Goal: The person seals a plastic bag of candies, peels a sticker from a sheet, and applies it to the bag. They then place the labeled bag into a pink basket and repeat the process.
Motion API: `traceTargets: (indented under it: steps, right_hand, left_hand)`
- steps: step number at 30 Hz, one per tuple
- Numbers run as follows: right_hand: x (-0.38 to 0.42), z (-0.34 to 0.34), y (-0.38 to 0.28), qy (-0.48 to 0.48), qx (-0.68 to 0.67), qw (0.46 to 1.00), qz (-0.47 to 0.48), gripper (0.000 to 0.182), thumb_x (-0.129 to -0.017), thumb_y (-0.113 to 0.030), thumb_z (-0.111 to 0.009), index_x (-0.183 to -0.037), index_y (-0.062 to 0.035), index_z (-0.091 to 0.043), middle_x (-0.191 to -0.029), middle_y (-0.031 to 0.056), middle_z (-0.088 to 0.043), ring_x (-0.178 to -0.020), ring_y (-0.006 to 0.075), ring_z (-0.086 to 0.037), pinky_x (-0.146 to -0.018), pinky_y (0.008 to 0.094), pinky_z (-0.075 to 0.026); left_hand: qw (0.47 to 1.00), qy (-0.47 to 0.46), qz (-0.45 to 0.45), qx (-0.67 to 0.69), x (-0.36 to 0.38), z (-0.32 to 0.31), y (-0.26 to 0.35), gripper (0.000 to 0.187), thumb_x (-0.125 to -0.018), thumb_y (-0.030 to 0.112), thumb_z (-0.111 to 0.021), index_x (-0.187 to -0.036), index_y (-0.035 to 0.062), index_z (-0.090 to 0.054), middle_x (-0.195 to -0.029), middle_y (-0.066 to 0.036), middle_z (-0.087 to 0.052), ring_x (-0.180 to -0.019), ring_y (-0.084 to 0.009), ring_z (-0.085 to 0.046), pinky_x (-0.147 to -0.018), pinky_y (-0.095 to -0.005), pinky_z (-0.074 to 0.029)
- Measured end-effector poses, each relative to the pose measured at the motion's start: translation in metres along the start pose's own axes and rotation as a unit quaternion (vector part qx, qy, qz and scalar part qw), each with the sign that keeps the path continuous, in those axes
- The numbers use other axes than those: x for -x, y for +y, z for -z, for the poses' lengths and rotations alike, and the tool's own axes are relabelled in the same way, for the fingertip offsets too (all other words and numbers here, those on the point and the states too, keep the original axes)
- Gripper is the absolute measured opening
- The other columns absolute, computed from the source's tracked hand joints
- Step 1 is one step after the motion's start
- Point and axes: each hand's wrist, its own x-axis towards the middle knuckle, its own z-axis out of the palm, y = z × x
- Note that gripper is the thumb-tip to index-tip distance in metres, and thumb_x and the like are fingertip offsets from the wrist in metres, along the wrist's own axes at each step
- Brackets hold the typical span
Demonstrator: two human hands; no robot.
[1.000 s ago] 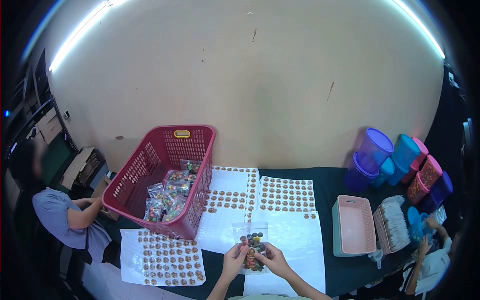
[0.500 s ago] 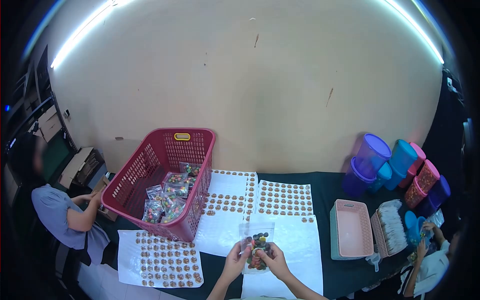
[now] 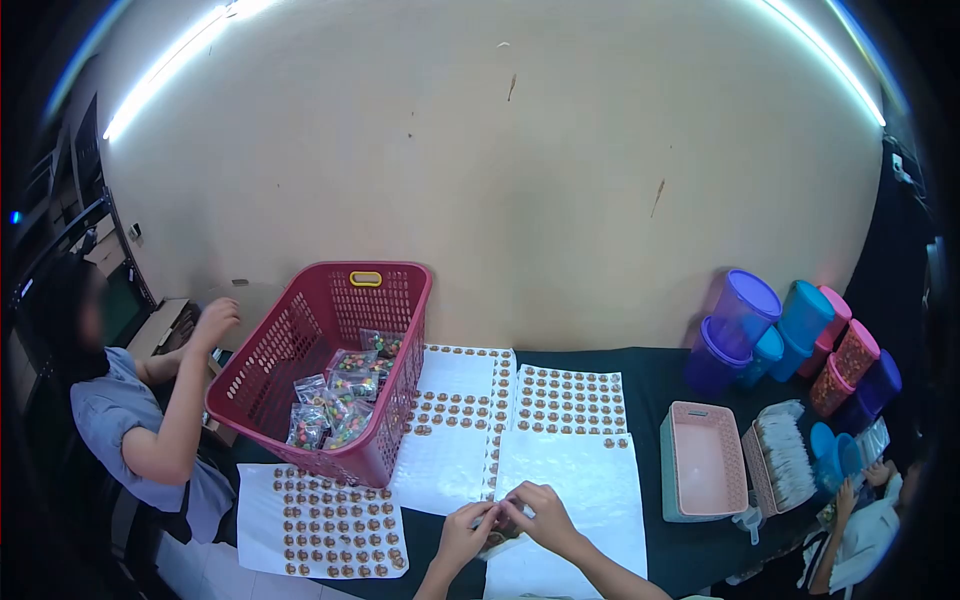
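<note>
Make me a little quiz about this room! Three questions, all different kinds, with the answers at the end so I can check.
1. Pick one. What is inside the big dark red basket?
A) Shoes
B) Small bags of colourful balls
C) Books

2. True or false? The pink bin is on the left of the basket.

3. Fill in the missing colour. The left hand and right hand hold a partly hidden bag over a ____ sheet.

Key: 1 B; 2 false, it is on the right; 3 white.
</note>
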Motion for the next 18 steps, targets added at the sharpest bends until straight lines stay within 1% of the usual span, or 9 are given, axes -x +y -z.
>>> traceTargets:
  steps: [1, 2, 3, 4, 6, 9, 13, 15, 18]
  right_hand:
    - [0.0, 0.0, -0.001, 0.0, 0.0, 1.0, 0.001, 0.015, -0.077, -0.02, -0.059, -0.076, -0.0054, -0.059, -0.074, 0.0052, -0.058, -0.067, 0.0195, -0.055, -0.068, 0.0317, -0.037]
    - [-0.001, 0.0, -0.002, -0.011, -0.018, 1.0, -0.01, 0.013, -0.077, -0.016, -0.06, -0.077, -0.0034, -0.059, -0.074, 0.0061, -0.058, -0.066, 0.0189, -0.056, -0.066, 0.0306, -0.039]
    - [-0.001, 0.0, -0.002, -0.023, -0.036, 0.999, -0.022, 0.011, -0.077, -0.012, -0.06, -0.078, -0.0014, -0.059, -0.073, 0.0071, -0.058, -0.066, 0.0182, -0.057, -0.064, 0.0295, -0.042]
    - [0.0, -0.001, -0.004, -0.025, -0.036, 0.999, -0.021, 0.011, -0.077, -0.012, -0.06, -0.078, -0.0014, -0.059, -0.073, 0.0071, -0.058, -0.066, 0.0182, -0.057, -0.064, 0.0295, -0.042]
    - [0.001, -0.004, -0.005, -0.018, -0.109, 0.992, -0.063, 0.011, -0.077, -0.01, -0.059, -0.08, 0.0009, -0.058, -0.073, 0.0079, -0.057, -0.066, 0.0167, -0.057, -0.062, 0.0277, -0.044]
    - [0.003, -0.005, -0.004, -0.01, -0.116, 0.991, -0.062, 0.012, -0.078, -0.01, -0.06, -0.081, 0.0016, -0.057, -0.073, 0.0083, -0.056, -0.066, 0.0155, -0.056, -0.063, 0.0263, -0.044]
    - [0.004, -0.004, -0.005, -0.002, -0.125, 0.99, -0.067, 0.011, -0.078, -0.009, -0.06, -0.081, 0.0015, -0.057, -0.074, 0.0081, -0.056, -0.066, 0.0153, -0.056, -0.063, 0.0261, -0.044]
    - [0.005, -0.004, -0.005, -0.01, -0.127, 0.99, -0.059, 0.011, -0.078, -0.009, -0.06, -0.081, 0.0014, -0.057, -0.074, 0.0077, -0.056, -0.066, 0.0144, -0.055, -0.062, 0.0257, -0.044]
    - [0.007, -0.006, 0.0, -0.022, -0.146, 0.987, -0.071, 0.011, -0.078, -0.009, -0.06, -0.081, 0.0015, -0.058, -0.075, 0.0073, -0.056, -0.066, 0.0135, -0.055, -0.062, 0.0254, -0.044]
  left_hand:
    - [1.0, 0.016, -0.004, -0.026, 0.0, 0.0, -0.001, 0.014, -0.079, 0.015, -0.06, -0.085, 0.0033, -0.065, -0.074, -0.01, -0.063, -0.064, -0.0181, -0.061, -0.061, -0.0262, -0.048]
    - [0.998, 0.032, -0.017, -0.045, 0.001, 0.001, -0.001, 0.013, -0.077, 0.015, -0.061, -0.081, 0.0037, -0.066, -0.07, -0.01, -0.063, -0.063, -0.019, -0.061, -0.058, -0.0276, -0.047]
    - [0.998, 0.033, -0.017, -0.045, 0.001, 0.002, 0.001, 0.013, -0.077, 0.015, -0.061, -0.081, 0.0037, -0.066, -0.07, -0.01, -0.063, -0.063, -0.019, -0.061, -0.058, -0.0276, -0.047]
    - [0.997, 0.043, -0.017, -0.056, 0.002, 0.003, 0.003, 0.012, -0.076, 0.015, -0.061, -0.081, 0.0039, -0.066, -0.069, -0.009, -0.063, -0.062, -0.0189, -0.061, -0.057, -0.0276, -0.047]
    - [0.995, 0.071, -0.024, -0.066, 0.002, 0.003, 0.003, 0.011, -0.075, 0.014, -0.062, -0.078, 0.0044, -0.066, -0.068, -0.008, -0.063, -0.06, -0.0185, -0.061, -0.055, -0.0275, -0.046]
    - [0.993, 0.099, -0.023, -0.062, -0.001, 0.006, 0.006, 0.01, -0.075, 0.014, -0.062, -0.077, 0.004, -0.066, -0.067, -0.008, -0.063, -0.06, -0.0183, -0.061, -0.055, -0.0273, -0.046]
    - [0.992, 0.106, -0.019, -0.064, -0.003, 0.008, 0.008, 0.011, -0.075, 0.013, -0.063, -0.077, 0.0028, -0.065, -0.066, -0.008, -0.063, -0.059, -0.0183, -0.061, -0.055, -0.0276, -0.046]
    - [0.991, 0.124, -0.023, -0.043, -0.005, 0.009, 0.001, 0.011, -0.074, 0.012, -0.063, -0.076, 0.0017, -0.065, -0.065, -0.009, -0.062, -0.059, -0.0185, -0.06, -0.056, -0.0278, -0.046]
    - [0.99, 0.13, -0.022, -0.053, -0.006, 0.012, -0.001, 0.011, -0.074, 0.012, -0.063, -0.076, 0.0012, -0.065, -0.065, -0.009, -0.062, -0.059, -0.0188, -0.06, -0.057, -0.0277, -0.046]
